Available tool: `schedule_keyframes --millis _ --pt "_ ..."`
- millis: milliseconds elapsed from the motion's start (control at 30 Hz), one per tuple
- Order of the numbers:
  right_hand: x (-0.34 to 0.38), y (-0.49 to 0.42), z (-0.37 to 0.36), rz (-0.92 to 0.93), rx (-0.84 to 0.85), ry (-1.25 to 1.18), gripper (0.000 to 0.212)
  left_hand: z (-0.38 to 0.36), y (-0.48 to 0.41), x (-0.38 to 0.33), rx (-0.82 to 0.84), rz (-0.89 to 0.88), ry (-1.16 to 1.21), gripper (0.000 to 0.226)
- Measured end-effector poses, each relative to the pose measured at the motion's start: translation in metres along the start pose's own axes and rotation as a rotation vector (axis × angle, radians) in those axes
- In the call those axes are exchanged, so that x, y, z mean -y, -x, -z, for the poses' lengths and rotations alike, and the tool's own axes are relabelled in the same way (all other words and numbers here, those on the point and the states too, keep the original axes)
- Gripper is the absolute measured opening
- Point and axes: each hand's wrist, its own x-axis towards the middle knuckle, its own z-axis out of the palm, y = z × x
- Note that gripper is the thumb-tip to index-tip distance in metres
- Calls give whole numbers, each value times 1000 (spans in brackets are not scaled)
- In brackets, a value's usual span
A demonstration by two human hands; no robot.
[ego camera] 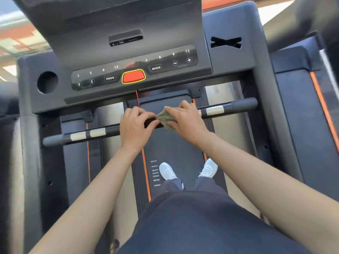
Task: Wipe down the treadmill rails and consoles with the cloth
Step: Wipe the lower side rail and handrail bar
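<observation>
A black front rail (pixel 102 132) with silver sensor bands runs across the treadmill below the console (pixel 135 70). My left hand (pixel 136 128) grips the rail near its middle, fingers curled over the top. Right beside it, my right hand (pixel 185 119) holds a grey-green cloth (pixel 165 119) bunched against the rail, fingers wrapped over it. The two hands almost touch. The console has a red stop button (pixel 133 76), PROG and MODE keys and number rows.
A round cup hole (pixel 47 82) sits at the console's left and an X-shaped slot (pixel 226 42) at its right. Dark side uprights (pixel 31 143) frame the belt (pixel 172 143), where my white shoes (pixel 167 171) stand. A second treadmill lies at the right.
</observation>
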Motion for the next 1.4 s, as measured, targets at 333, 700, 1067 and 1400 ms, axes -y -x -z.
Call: schedule_keyframes --millis 333,700,1067,1400 --pt "47 -13 -33 114 -129 -7 31 12 25 59 153 -43 10 49" --pt "70 66 -32 -769 -402 -372 16 2 32 55 -25 -99 1 44" --pt "61 25 -37 -1268 -229 -1988 24 1 47 35 -27 -73 -20 48" --pt "-10 52 -10 -1294 -547 -2205 16 -10 57 4 -81 67 -64 54"
